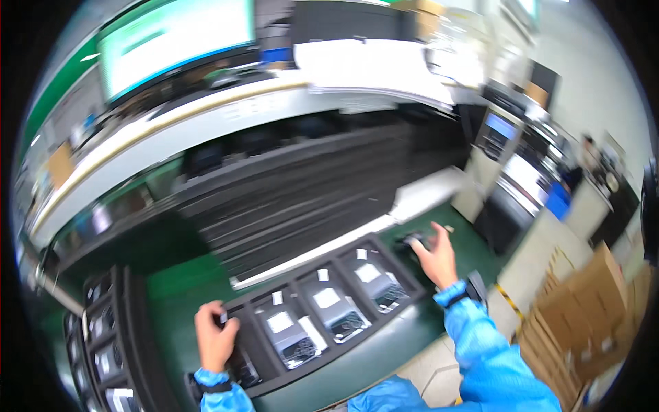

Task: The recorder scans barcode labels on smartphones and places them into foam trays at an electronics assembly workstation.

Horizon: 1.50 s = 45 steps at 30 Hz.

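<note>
A black foam tray lies slantwise on the green table, with clear-wrapped flat devices, white labels and coiled dark cables in its compartments. My left hand is over the tray's left end, its thumb and fingers curled round a small dark thing too blurred to name. Below that hand, the leftmost compartment holds a dark shiny item. Just past the tray's right end, my right hand has its thumb and fingers bent about a small black object at table level. Its exact kind is blurred.
A tall stack of black foam trays stands behind, under a shelf bearing a monitor and white papers. More filled trays are at the left. Cardboard boxes sit on the floor at the right.
</note>
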{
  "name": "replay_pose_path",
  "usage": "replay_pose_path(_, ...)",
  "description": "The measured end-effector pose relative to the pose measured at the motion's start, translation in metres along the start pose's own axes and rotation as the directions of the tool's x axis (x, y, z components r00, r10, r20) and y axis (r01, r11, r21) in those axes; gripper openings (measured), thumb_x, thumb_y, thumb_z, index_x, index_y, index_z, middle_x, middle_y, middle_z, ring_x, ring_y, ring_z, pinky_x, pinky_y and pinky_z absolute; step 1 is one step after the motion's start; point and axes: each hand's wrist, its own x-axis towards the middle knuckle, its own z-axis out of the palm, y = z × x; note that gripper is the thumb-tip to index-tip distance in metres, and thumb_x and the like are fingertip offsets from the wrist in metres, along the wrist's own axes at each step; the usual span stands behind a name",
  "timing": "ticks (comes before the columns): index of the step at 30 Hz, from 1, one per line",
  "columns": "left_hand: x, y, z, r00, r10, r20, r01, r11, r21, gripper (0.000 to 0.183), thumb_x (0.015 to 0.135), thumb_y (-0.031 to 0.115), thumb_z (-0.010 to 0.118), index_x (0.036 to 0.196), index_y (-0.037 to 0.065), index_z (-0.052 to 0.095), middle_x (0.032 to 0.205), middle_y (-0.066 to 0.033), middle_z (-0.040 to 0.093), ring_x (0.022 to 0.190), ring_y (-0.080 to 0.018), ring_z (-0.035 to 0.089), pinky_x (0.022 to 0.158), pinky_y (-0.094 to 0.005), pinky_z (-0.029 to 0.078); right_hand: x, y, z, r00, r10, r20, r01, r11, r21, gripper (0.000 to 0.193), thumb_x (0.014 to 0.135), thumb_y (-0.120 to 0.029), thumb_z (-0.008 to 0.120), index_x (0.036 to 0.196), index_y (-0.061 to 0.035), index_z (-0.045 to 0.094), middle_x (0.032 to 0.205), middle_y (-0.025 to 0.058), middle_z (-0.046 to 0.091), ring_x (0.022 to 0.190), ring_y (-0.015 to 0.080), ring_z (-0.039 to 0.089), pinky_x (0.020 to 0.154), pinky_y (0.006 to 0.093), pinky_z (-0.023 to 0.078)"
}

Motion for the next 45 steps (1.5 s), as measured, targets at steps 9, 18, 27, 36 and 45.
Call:
replay_pose_path(9, 0.000, 0.004, 0.016, 0.997, -0.071, 0.034, 0.072, 0.997, -0.004, 0.030, 0.075, 0.007, 0.068, 0.099, 0.004, 0.051, 0.119, -0.0165, 0.060, 0.112, -0.0341, 0.055, 0.102, -0.0428, 0.041, 0.174, 0.058, -0.121, 0.826, 0.518, -0.223, -0.040, 0.449, 0.893, 0.047, 0.099, -0.038, 0.064, 0.137, -0.0129, 0.053, 0.097, 0.0032, 0.061, 0.070, 0.0127, 0.056, 0.054, 0.0259, 0.042)
replay_pose_path(18, 0.000, -0.002, 0.009, 0.997, -0.077, 0.019, 0.078, 0.996, -0.045, 0.029, 0.075, 0.007, 0.068, 0.095, 0.004, 0.048, 0.117, -0.0183, 0.061, 0.113, -0.0356, 0.056, 0.103, -0.0434, 0.041, 0.202, 0.090, -0.167, 0.670, 0.084, -0.738, -0.096, 0.995, 0.025, 0.040, 0.089, -0.033, 0.063, 0.081, 0.0046, 0.073, 0.078, 0.0235, 0.071, 0.074, 0.0387, 0.070, 0.071, 0.0475, 0.052)
replay_pose_path(27, 0.000, 0.009, 0.013, 0.999, -0.040, 0.025, 0.039, 0.999, 0.031, 0.031, 0.074, 0.007, 0.068, 0.099, 0.003, 0.050, 0.113, -0.0158, 0.061, 0.109, -0.0350, 0.054, 0.100, -0.0433, 0.042, 0.035, 0.052, -0.114, 0.930, 0.286, -0.233, -0.163, 0.885, 0.436, 0.029, 0.100, -0.025, 0.064, 0.085, -0.0013, 0.069, 0.061, 0.0000, 0.056, 0.049, 0.0075, 0.049, 0.044, 0.0266, 0.036)
replay_pose_path(36, 0.008, 0.005, 0.013, 0.999, -0.041, -0.008, 0.038, 0.963, -0.265, 0.035, 0.077, 0.004, 0.065, 0.111, 0.001, 0.060, 0.109, -0.0130, 0.066, 0.108, -0.0247, 0.063, 0.098, -0.0338, 0.047, -0.106, -0.113, 0.008, 0.553, -0.305, 0.776, -0.058, 0.914, 0.401, 0.023, 0.103, -0.021, 0.060, 0.104, 0.0009, 0.067, 0.072, 0.0043, 0.065, 0.063, 0.0096, 0.060, 0.059, 0.0290, 0.051)
replay_pose_path(45, 0.005, -0.008, 0.006, 0.994, -0.104, 0.029, 0.107, 0.913, -0.394, 0.038, 0.077, 0.003, 0.066, 0.114, 0.001, 0.058, 0.115, -0.0119, 0.068, 0.114, -0.0235, 0.062, 0.102, -0.0334, 0.046, -0.196, -0.187, 0.097, -0.001, -0.451, 0.893, 0.433, 0.804, 0.407, 0.038, 0.098, -0.037, 0.057, 0.087, -0.0024, 0.068, 0.085, 0.0223, 0.069, 0.085, 0.0453, 0.066, 0.075, 0.0545, 0.050)
